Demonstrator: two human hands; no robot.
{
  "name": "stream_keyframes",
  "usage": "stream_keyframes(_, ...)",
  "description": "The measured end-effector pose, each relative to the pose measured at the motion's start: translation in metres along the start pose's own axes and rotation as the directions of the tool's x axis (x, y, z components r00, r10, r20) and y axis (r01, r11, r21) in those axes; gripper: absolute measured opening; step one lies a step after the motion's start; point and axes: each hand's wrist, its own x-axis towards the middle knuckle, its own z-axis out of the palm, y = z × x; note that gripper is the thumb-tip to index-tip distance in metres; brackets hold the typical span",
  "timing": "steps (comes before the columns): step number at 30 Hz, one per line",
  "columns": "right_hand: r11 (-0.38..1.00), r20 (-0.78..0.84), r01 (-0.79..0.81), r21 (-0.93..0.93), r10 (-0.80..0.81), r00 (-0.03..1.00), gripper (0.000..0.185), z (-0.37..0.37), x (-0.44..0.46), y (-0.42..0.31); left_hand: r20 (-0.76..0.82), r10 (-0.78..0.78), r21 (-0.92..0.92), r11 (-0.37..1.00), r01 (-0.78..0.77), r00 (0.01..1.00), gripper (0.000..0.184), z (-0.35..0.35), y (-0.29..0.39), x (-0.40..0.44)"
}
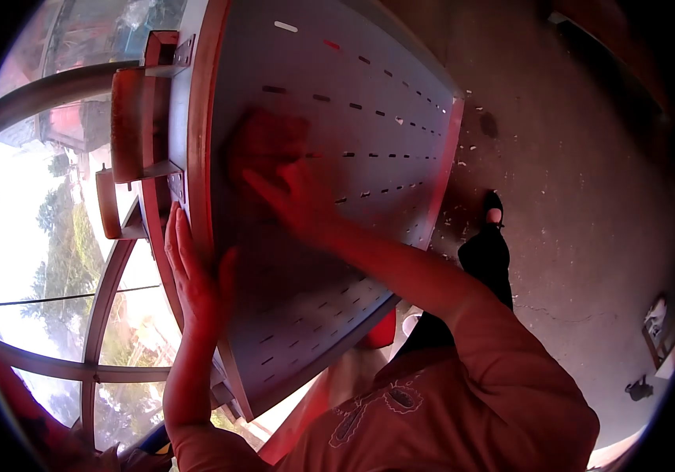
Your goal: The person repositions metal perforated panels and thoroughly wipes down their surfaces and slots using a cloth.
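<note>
A large grey slotted metal panel [290, 228] with rows of short slots fills the middle of the view. My left hand [194, 275] lies along the panel's left edge, fingers stretched out and thumb apart, holding nothing. On the panel's face, my right hand [300, 203] presses against a dark reddish cloth-like bundle [263, 141]. That bundle is smeared by motion, so its outline and the fingertips over it are unclear. One or two fingers of the right hand point left across the panel.
Orange-brown blocks on metal brackets [129, 122] stick out along the panel's left side. Beyond them are a curved metal frame [90, 315] and bright outdoors. To the right, a concrete floor [566, 228] carries scattered light bits, and my foot [495, 208] stands there.
</note>
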Motion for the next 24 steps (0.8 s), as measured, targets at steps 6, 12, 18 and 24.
stream_keyframes(6, 0.883, -0.065, -0.463, -0.074, 0.459, 0.886, 0.054, -0.024, 0.002, 0.115, 0.006, 0.035, 0.024, 0.999, -0.035, 0.999, 0.081, 0.002, 0.0, 0.003)
stream_keyframes(12, 0.998, 0.123, -0.065, 0.023, 0.061, 0.991, 0.057, -0.049, -0.029, 0.025, -0.003, 0.03, 0.045, 0.999, -0.03, 1.0, 0.082, 0.003, 0.003, 0.002)
stream_keyframes(18, 0.907, -0.012, -0.42, 0.004, 0.42, 0.907, 0.045, -0.039, -0.029, 0.124, 0.007, 0.022, 0.048, 0.999, -0.022, 1.0, 0.08, 0.001, 0.0, -0.003)
stream_keyframes(24, 0.976, 0.162, -0.193, 0.102, 0.175, 0.971, 0.042, -0.051, -0.061, 0.087, -0.005, 0.064, 0.062, 0.996, -0.063, 0.998, 0.079, 0.002, -0.003, 0.0)
